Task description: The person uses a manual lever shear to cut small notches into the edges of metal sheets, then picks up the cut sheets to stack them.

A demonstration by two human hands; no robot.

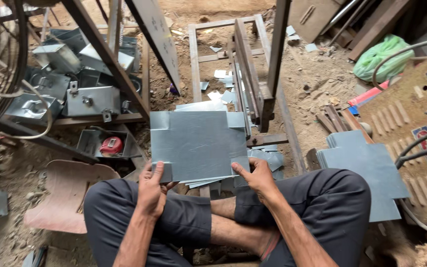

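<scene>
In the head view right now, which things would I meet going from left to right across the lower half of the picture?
Flat pinkish curved board on the ground → left hand → grey notched sheet-metal blank held in both hands → right hand → stack of grey cross-shaped metal sheets → brown slotted machine cover.

Left hand (152,190) and right hand (258,176) raised over crossed legs, each grip closed, thumbs on top.

Sheet-metal blank (196,143): dull silver-grey, faint scuff streaks; stack of cut blanks (366,168): same grey; tape measure (111,145): red; plastic bag (384,57): bright green; trousers (322,198): dark charcoal; machine cover (411,123): tan, raised louvre pattern; ground (317,79): brown dirt.
</scene>
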